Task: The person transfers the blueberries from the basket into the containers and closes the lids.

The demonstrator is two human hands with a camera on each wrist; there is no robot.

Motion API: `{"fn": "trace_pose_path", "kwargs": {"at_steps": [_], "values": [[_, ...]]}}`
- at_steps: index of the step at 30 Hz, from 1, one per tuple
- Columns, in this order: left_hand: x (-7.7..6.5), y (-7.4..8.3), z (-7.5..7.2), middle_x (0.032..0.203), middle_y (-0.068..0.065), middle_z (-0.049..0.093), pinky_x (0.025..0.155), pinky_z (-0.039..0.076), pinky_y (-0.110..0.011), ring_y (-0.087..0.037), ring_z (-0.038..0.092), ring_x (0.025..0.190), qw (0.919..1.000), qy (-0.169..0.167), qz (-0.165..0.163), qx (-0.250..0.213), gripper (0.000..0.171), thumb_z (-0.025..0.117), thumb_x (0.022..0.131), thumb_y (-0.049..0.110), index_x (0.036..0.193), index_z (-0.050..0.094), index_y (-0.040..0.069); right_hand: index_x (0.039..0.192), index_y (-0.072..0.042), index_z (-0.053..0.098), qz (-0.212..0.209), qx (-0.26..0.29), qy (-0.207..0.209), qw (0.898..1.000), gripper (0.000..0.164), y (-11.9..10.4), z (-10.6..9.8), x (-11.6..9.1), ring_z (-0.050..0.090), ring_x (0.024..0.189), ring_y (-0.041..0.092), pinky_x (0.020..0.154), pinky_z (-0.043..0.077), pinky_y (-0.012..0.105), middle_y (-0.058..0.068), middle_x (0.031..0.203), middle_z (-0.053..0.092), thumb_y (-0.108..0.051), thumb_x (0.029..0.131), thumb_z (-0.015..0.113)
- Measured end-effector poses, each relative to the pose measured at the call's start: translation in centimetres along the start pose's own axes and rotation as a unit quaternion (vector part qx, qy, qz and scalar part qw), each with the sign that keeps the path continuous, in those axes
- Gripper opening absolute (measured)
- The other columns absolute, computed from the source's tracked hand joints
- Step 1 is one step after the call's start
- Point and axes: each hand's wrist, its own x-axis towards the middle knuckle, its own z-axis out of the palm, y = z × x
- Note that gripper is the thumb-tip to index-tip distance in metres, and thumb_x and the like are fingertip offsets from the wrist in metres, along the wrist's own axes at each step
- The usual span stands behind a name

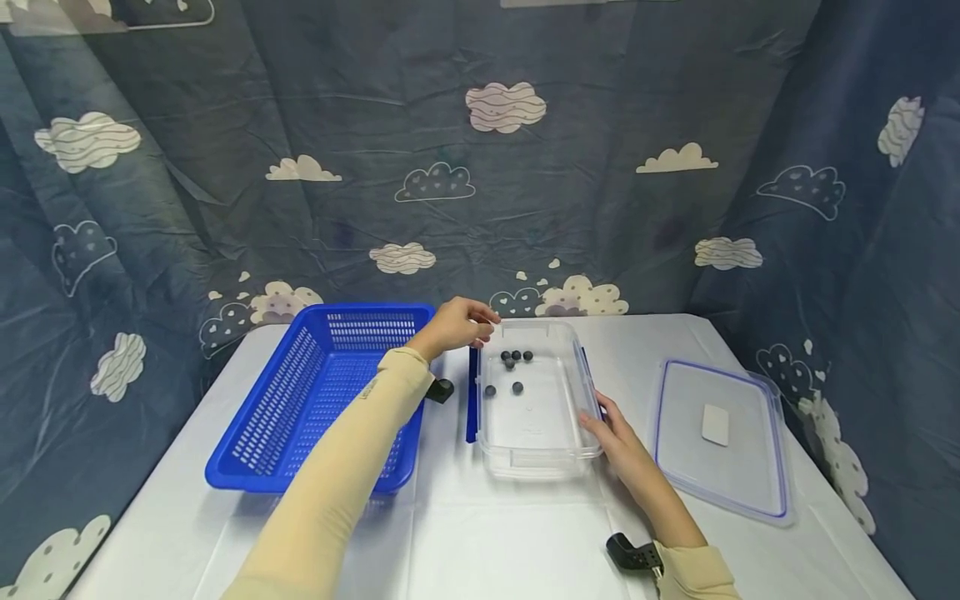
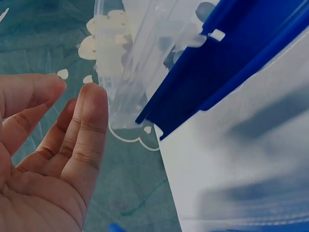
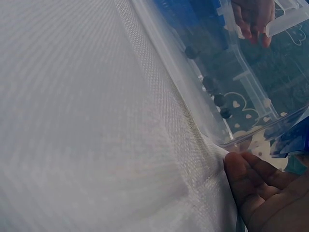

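A clear plastic box [image 1: 528, 425] with blue side latches [image 1: 472, 396] stands on the white table. Inside it lie several small dark round balls [image 1: 517, 388], mostly grouped toward the far left part. My left hand [image 1: 456, 323] hovers by the box's far left corner; its fingers are bent loosely apart from the thumb, with nothing between them in the left wrist view, where the hand [image 2: 63, 154] is beside the box. My right hand [image 1: 618, 437] holds the box's right wall, thumb at the rim and fingers outside. The right wrist view shows those fingertips [image 3: 236, 166] close against the box.
A blue perforated basket [image 1: 255, 450] stands to the left, partly behind my left sleeve. On the right a clear lid [image 1: 682, 425] with a blue seal lies flat, a white rectangle [image 1: 715, 424] on it. A dark cloud-print curtain [image 1: 570, 208] hangs behind the table.
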Motion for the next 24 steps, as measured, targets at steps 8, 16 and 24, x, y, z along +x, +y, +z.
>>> {"fn": "trace_pose_path", "kwargs": {"at_steps": [8, 16, 24], "values": [[-0.4, -0.6, -1.2, 0.126, -0.024, 0.075, 0.094, 0.067, -0.046, -0.034, 0.077, 0.108, 0.9999, 0.016, 0.001, -0.005, 0.029, 0.065, 0.105, 0.007, 0.132, 0.073, -0.002, 0.170, -0.004, 0.018, 0.003, -0.002, 0.004, 1.000, 0.072, 0.0, 0.1, 0.1, 0.034, 0.155, 0.048, 0.129, 0.029, 0.063, 0.035, 0.170, 0.029, -0.029, 0.111, 0.051], [-1.0, -0.9, -2.2, 0.121, -0.023, 0.075, 0.079, 0.068, -0.031, -0.038, 0.077, 0.108, 0.9992, 0.038, -0.008, -0.001, 0.025, 0.066, 0.104, 0.008, 0.127, 0.076, 0.001, 0.170, -0.004, 0.018, 0.004, -0.004, 0.006, 1.000, 0.072, -0.1, 0.1, 0.0, 0.041, 0.151, 0.047, 0.127, 0.034, 0.061, 0.035, 0.166, 0.036, -0.029, 0.111, 0.051], [-1.4, -1.5, -3.3, 0.114, -0.019, 0.075, 0.080, 0.068, -0.033, -0.031, 0.078, 0.098, 0.9983, 0.055, -0.019, 0.002, 0.022, 0.065, 0.106, 0.010, 0.124, 0.077, 0.005, 0.171, -0.006, 0.017, 0.006, -0.009, 0.001, 1.000, 0.073, -0.2, 0.1, -0.1, 0.040, 0.152, 0.048, 0.127, 0.032, 0.062, 0.035, 0.166, 0.035, -0.032, 0.111, 0.050]]}}
